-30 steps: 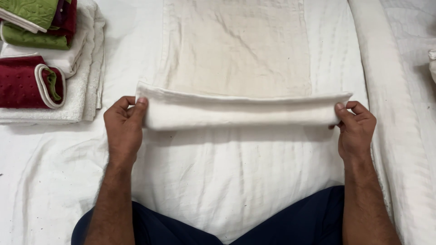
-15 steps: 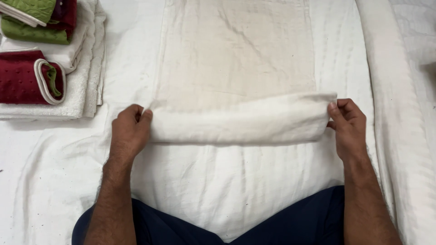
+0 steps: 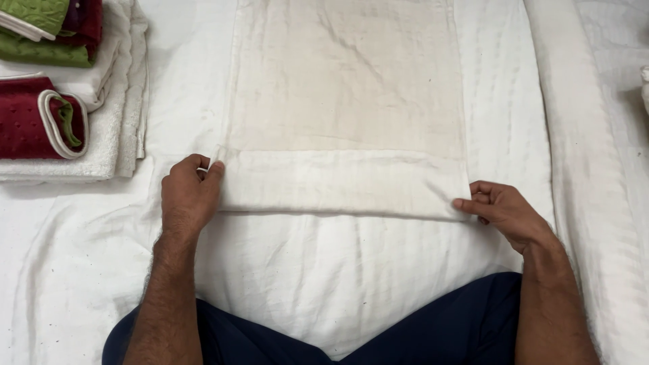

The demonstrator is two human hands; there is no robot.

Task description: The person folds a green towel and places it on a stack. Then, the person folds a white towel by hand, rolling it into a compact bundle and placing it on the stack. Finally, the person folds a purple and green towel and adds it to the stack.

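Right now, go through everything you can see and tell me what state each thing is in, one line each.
cream towel: spread flat, near edge folded over into a band.
left hand: pinching the fold's left corner.
right hand: fingertips on the fold's right corner.
white towels: folded, stacked at left.
red cloth: folded, on the stack.
green cloth: folded, on the stack.
white bedsheet: spread out, wrinkled.

No boxes, no bags, no labels, no signs, no screens anywhere in the picture, only soft cloth things
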